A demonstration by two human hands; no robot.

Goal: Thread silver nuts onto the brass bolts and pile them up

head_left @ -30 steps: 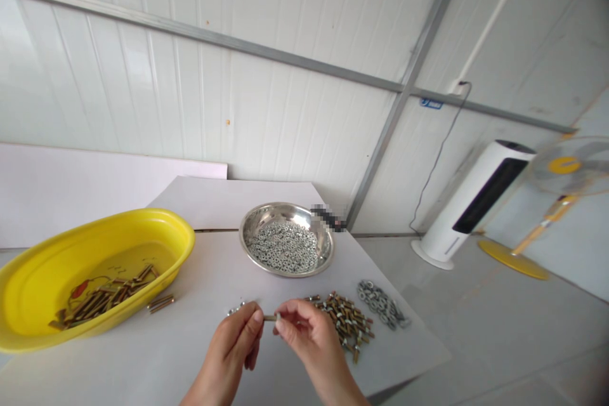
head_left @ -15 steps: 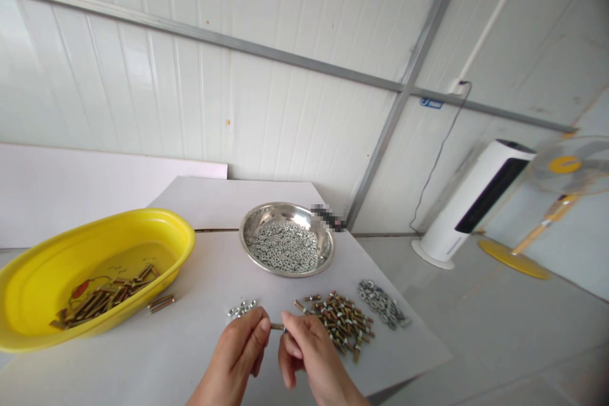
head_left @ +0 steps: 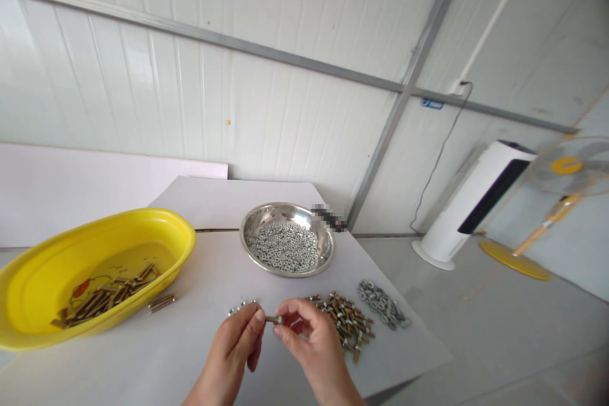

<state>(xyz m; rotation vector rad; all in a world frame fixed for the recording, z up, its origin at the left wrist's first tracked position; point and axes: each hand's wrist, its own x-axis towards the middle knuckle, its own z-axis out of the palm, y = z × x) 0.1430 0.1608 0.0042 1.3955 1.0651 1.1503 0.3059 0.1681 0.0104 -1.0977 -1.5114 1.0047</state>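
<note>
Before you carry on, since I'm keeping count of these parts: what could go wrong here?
The small brass-coloured bolt pinched between the left hand and right hand could slip and vanish among the loose bolts. The washers lie fairly near the table edge, so a careless sweep might knock some off.

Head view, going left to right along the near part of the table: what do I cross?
Yellow plastic tub → two loose bolts → left hand → short bolt → right hand → pile of brass-coloured bolts → pile of silver washers
</note>
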